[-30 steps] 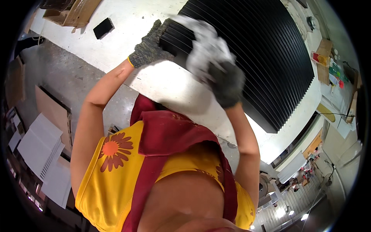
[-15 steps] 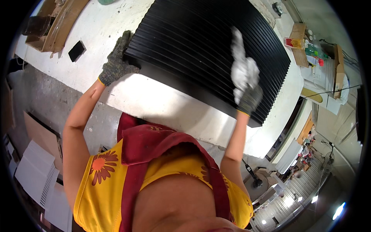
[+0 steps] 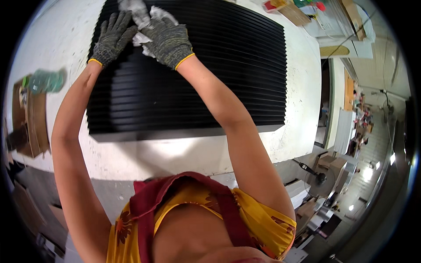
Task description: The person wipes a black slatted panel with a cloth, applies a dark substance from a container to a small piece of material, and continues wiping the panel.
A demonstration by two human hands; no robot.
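A large black panel point(image 3: 206, 83) with parallel ridges lies flat on a white-topped table. My right hand point(image 3: 170, 45), in a dark knitted glove with a yellow cuff, is closed on a crumpled white cloth point(image 3: 137, 13) and presses it against the ridges at the panel's far left. Bits of cloth stick out around the fingers. Close beside it, my left hand point(image 3: 115, 38) wears a matching glove and rests flat on the panel near its left edge, fingers spread. I cannot tell whether the left thumb touches the cloth.
Left on the white tabletop point(image 3: 175, 160) are a cardboard box point(image 3: 37, 118) and a greenish clear plastic bottle point(image 3: 46, 81). Another small carton point(image 3: 291, 13) stands at the far right. Beyond the table's right end is a floor fan point(image 3: 321, 179).
My right hand has carried the cloth from the panel's right side to its far left. My left hand has moved from the panel's corner onto its ridges. The view has turned.
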